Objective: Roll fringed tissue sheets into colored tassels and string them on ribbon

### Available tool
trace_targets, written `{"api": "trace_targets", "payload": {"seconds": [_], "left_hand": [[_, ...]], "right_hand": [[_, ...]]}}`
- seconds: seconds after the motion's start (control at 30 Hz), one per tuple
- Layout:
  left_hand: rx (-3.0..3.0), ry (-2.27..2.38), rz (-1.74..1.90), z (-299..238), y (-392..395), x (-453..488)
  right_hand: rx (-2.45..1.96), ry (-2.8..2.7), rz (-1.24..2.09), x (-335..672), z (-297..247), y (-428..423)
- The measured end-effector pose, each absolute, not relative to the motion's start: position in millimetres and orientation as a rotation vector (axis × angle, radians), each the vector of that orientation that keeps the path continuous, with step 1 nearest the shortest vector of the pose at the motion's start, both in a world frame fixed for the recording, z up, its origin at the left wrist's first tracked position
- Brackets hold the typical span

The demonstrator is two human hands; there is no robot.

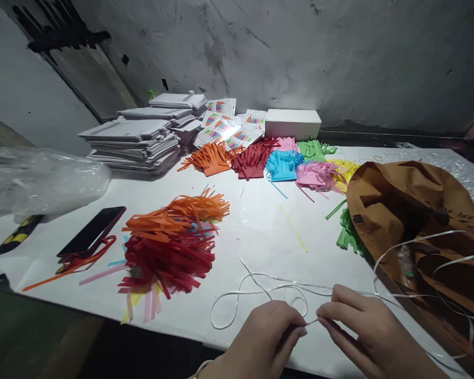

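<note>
At the bottom centre of the frame I see two bare hands working close together. The left hand [270, 337] pinches a thin glossy white string [312, 322] between its thumb and forefinger, and the right hand [363, 326] pinches the same string just beside, also with its fingertips, so that a short piece is stretched between them. The rest of the string lies in loose loops on the white table surface [256, 210], to the left of and above the hands, and it runs to the right, across the wide-open brown bag [414, 181] at the right of the frame.

At the left of centre there is a heap of orange and dark red paper fringes [169, 266], with pink and yellow strips coming out below. A dark flat phone [92, 231] is lying near it, farther left. In the upper middle, a row of fringed bundles in several colours [284, 164] stands before a long white box [293, 124]. Stacked white flat packs [132, 145] are in the upper left.
</note>
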State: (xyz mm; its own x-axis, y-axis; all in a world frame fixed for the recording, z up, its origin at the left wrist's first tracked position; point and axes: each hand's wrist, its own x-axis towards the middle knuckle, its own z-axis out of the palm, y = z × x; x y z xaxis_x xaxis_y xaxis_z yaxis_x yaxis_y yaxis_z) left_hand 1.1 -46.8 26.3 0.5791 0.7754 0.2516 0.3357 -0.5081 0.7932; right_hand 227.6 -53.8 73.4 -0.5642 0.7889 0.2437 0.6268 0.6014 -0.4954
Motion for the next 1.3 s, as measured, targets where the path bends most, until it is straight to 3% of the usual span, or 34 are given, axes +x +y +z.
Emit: {"api": "trace_targets", "payload": {"seconds": [0.5,0.77,1.3], "left_hand": [[2.132,0.712,0.696,40,-49,-15],[2.174,0.667,0.75,40,-49,-15],[2.123,0.765,0.462,53,-51,-23]], "right_hand": [[-1.268,-2.409,1.171,236,98,-42],[-1.159,-2.384,1.011,236,89,-49],[-0.95,-2.481,0.728,226,85,-52]]}}
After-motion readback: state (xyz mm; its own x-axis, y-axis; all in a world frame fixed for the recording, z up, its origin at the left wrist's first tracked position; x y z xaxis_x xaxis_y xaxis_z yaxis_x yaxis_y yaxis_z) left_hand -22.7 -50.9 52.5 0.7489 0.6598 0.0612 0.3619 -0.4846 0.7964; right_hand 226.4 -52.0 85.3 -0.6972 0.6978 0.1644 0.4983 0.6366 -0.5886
